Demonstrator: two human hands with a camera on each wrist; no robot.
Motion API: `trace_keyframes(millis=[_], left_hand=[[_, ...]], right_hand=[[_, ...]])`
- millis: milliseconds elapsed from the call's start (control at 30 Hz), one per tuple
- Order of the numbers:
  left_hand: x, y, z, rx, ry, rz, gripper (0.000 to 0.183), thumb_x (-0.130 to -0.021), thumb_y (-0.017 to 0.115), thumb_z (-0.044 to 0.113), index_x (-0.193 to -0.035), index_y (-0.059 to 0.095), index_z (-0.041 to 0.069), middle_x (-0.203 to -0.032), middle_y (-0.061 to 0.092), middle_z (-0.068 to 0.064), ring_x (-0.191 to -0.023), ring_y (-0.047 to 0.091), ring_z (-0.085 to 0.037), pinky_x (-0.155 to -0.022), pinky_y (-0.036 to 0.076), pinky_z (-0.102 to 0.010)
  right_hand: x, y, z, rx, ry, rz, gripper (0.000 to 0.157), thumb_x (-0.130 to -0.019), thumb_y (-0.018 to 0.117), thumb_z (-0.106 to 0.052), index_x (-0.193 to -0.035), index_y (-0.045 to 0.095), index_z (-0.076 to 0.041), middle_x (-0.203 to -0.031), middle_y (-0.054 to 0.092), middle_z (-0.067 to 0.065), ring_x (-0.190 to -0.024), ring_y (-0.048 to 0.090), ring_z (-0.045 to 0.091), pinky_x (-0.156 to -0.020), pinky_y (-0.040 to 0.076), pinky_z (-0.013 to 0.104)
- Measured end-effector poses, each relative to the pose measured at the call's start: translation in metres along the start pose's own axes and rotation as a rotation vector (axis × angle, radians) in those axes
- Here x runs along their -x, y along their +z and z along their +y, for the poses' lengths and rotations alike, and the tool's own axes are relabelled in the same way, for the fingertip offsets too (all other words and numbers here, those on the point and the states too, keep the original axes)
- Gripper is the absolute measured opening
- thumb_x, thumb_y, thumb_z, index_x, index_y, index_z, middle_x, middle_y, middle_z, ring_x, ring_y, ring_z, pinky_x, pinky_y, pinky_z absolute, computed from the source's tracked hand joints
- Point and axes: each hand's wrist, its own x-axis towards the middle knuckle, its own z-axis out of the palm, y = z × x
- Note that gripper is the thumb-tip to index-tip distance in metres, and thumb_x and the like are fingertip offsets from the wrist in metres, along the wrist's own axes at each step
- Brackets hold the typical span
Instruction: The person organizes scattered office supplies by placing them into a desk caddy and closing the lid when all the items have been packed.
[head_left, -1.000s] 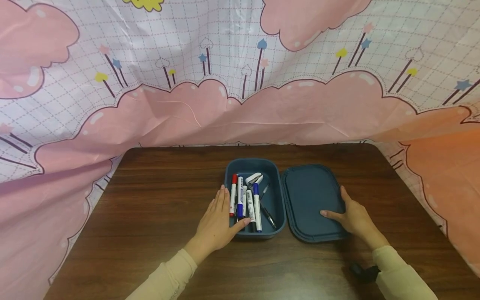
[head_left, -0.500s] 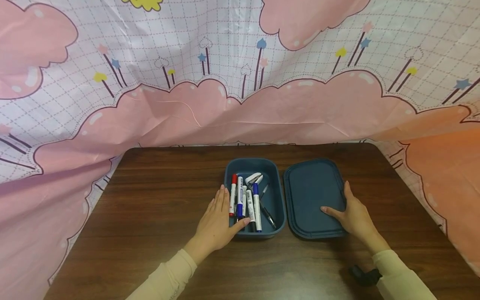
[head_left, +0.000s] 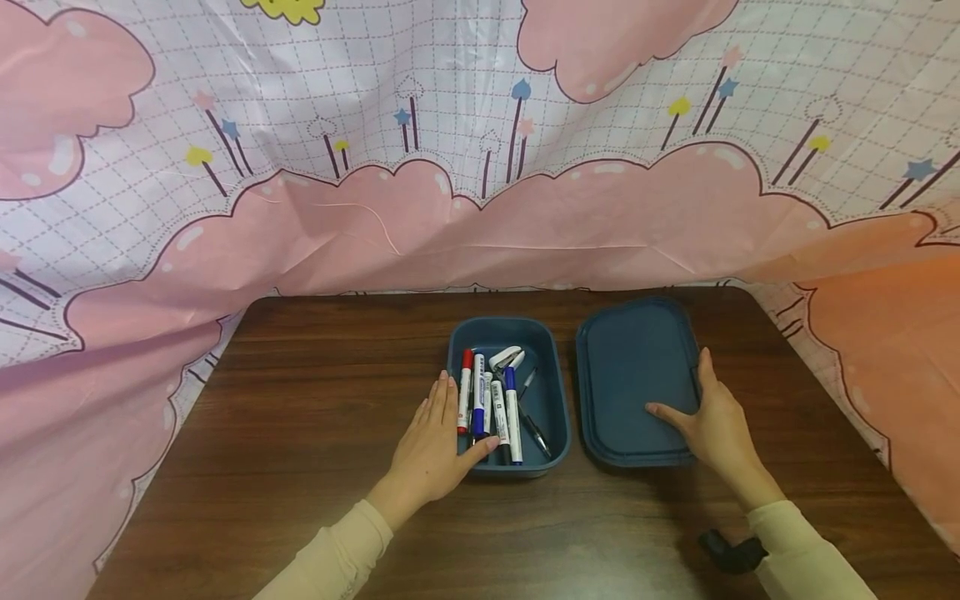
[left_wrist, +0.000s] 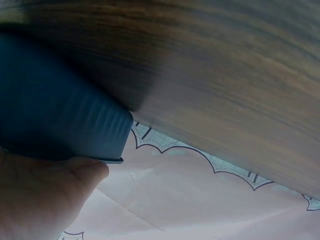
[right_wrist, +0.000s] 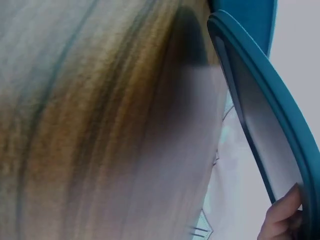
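A dark blue plastic box [head_left: 557, 417], lidless, stands on the table with several whiteboard markers [head_left: 513, 423], a black pen [head_left: 537, 437] and a small white stapler-like item [head_left: 507, 358] inside. My left hand [head_left: 429, 454] rests on the box's left rim, fingers straight and thumb over the near corner; in the left wrist view part of this hand lies along the rim. To the right, my right hand [head_left: 722, 429] holds the matching blue lid [head_left: 633, 379], thumb on its top face. In the right wrist view fingertips [right_wrist: 284, 212] show at the lid's underside, and the lid is raised off the table.
The brown wood-grain table [head_left: 322, 383] has a rounded far edge. Behind it hangs a pink and white patterned curtain [head_left: 570, 208]. A small black object [head_left: 731, 552] sits at the right wrist, by the sleeve.
The lid has moved up and to the right, away from the box, with the right hand holding it. A gap now separates lid and box. The left hand stays in place.
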Motion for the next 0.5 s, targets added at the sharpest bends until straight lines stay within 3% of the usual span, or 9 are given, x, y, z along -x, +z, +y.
trace_keyframes(millis=[167,267,400,500], left_hand=[[0.000,0.000,0.000,0.000,0.003,0.001,0.105,-0.086,0.036,0.078,-0.154,0.010,0.003,-0.164,0.002,-0.013,-0.152,0.009,-0.028,-0.122,0.017,-0.045],[0.000,-0.001,0.001,0.000,-0.002,0.000,0.106,-0.085,0.036,0.078,-0.155,0.010,0.003,-0.164,0.001,-0.013,-0.152,0.009,-0.028,-0.123,0.017,-0.045],[0.000,-0.001,0.001,0.002,-0.008,-0.006,0.106,-0.085,0.037,0.078,-0.155,0.008,0.004,-0.164,0.001,-0.012,-0.152,0.008,-0.027,-0.123,0.017,-0.045],[0.001,-0.001,0.001,0.012,-0.004,-0.004,0.105,-0.086,0.039,0.077,-0.155,0.009,0.003,-0.164,0.002,-0.012,-0.152,0.009,-0.028,-0.122,0.018,-0.045]], right_hand=[[-0.002,-0.007,-0.008,-0.014,-0.012,0.028,0.115,-0.083,0.074,-0.042,-0.154,-0.006,-0.002,-0.143,0.029,0.045,-0.124,0.036,0.063,-0.095,0.036,0.071],[-0.004,-0.010,-0.017,0.000,-0.051,0.082,0.111,-0.083,0.076,-0.035,-0.154,-0.002,-0.002,-0.137,0.036,0.046,-0.117,0.042,0.062,-0.091,0.039,0.070],[-0.006,-0.014,-0.034,0.048,-0.131,0.163,0.106,-0.081,0.079,-0.022,-0.154,0.006,0.002,-0.116,0.049,0.044,-0.085,0.056,0.051,-0.072,0.049,0.060],[-0.006,-0.015,-0.047,0.080,-0.157,0.182,0.104,-0.081,0.079,-0.019,-0.154,0.007,0.000,-0.104,0.051,0.038,-0.063,0.051,0.034,-0.053,0.046,0.048]])
